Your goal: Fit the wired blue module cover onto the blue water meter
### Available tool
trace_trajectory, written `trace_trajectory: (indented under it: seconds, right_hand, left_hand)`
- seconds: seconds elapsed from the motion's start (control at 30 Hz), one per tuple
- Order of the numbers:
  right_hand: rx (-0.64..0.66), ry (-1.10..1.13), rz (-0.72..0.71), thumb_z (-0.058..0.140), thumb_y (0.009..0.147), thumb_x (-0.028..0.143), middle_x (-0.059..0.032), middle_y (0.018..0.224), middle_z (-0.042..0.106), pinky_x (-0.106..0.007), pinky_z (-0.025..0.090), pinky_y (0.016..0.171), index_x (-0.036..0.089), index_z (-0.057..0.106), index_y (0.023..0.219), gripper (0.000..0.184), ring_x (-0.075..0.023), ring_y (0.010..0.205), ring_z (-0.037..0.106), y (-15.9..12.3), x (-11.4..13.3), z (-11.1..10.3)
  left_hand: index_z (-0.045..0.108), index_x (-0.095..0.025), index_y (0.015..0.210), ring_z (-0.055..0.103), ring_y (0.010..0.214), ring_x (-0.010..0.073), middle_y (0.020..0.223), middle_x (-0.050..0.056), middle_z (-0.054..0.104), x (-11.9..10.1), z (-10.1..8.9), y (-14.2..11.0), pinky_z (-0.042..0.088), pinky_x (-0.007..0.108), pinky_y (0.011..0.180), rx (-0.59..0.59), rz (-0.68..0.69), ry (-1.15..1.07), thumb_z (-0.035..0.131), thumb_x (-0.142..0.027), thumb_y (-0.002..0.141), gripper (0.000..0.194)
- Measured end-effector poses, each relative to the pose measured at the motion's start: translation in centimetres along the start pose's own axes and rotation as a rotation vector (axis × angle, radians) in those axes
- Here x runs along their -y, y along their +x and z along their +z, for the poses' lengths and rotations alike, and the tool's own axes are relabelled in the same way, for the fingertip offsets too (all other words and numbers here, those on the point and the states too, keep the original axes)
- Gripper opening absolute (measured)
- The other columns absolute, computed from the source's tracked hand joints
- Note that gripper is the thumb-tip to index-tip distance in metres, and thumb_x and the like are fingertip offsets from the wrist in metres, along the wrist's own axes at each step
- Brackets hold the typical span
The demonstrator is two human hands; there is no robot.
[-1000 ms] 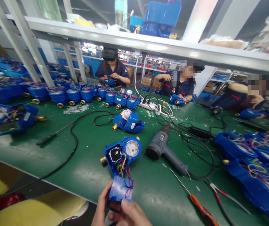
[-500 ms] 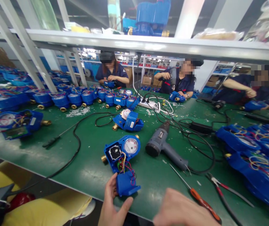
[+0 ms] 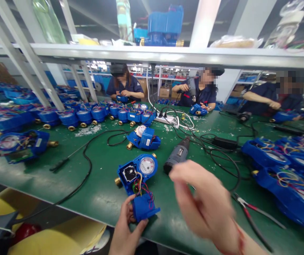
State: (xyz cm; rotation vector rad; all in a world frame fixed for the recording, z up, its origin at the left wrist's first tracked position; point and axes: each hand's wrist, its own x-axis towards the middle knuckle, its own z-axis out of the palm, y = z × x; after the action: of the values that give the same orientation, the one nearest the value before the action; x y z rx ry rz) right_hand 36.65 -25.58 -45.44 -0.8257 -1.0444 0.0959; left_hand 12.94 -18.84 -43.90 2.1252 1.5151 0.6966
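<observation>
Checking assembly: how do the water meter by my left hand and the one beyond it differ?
The nearer water meter lies dial-up, wires showing; the farther water meter tilts, dial aside. The nearer's blue box sits in the left hand; the farther's sits on its body. Both have brass ends.

Blue water meter, green workbench, red-handled pliers

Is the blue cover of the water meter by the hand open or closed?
Open: the blue cover is apart from the water meter, linked by wires; the black insides show.
</observation>
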Motion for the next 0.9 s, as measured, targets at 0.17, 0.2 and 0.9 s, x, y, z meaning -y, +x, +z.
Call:
trace_trajectory:
  seconds: [0.17, 0.2, 0.9]
  right_hand:
    - [0.315, -0.204, 0.017, 0.062, 0.09, 0.016, -0.015, 0.132, 0.055, -0.045, 0.042, 0.103, 0.009, 0.055, 0.128, 0.04, -0.0281, 0.123, 0.049, 4.3, -8.0, 6.1]
    - [0.388, -0.226, 0.021, 0.065, 0.09, 0.021, -0.0144, 0.131, 0.056, -0.042, 0.043, 0.102, 0.009, 0.055, 0.128, 0.041, -0.0275, 0.122, 0.051, 4.6, -9.0, 6.9]
    - [0.436, -0.544, 0.525, 0.062, 0.089, 0.052, -0.009, 0.1, 0.058, -0.046, 0.057, 0.065, 0.014, 0.061, 0.102, 0.04, -0.0315, 0.077, 0.067, 0.1, -2.5, 8.8]
  left_hand:
    - [0.04, -0.017, 0.13, 0.063, 0.088, 0.0219, 0.097, 0.005, 0.065, -0.3, -1.5, 0.3, 0.044, 0.033, 0.08, 0.094, 0.003, -0.035, 0.067, -0.042, 0.075, 0.066]
    - [0.04, -0.018, 0.13, 0.063, 0.09, 0.0225, 0.099, 0.005, 0.067, -0.2, -2.0, 0.4, 0.044, 0.033, 0.083, 0.107, 0.014, -0.039, 0.068, -0.043, 0.075, 0.067]
    - [0.027, -0.011, 0.147, 0.05, 0.123, 0.0458, 0.138, 0.025, 0.047, 4.3, -3.3, -0.1, 0.039, 0.061, 0.101, -0.545, 0.289, 0.668, 0.056, -0.067, 0.077, 0.094]
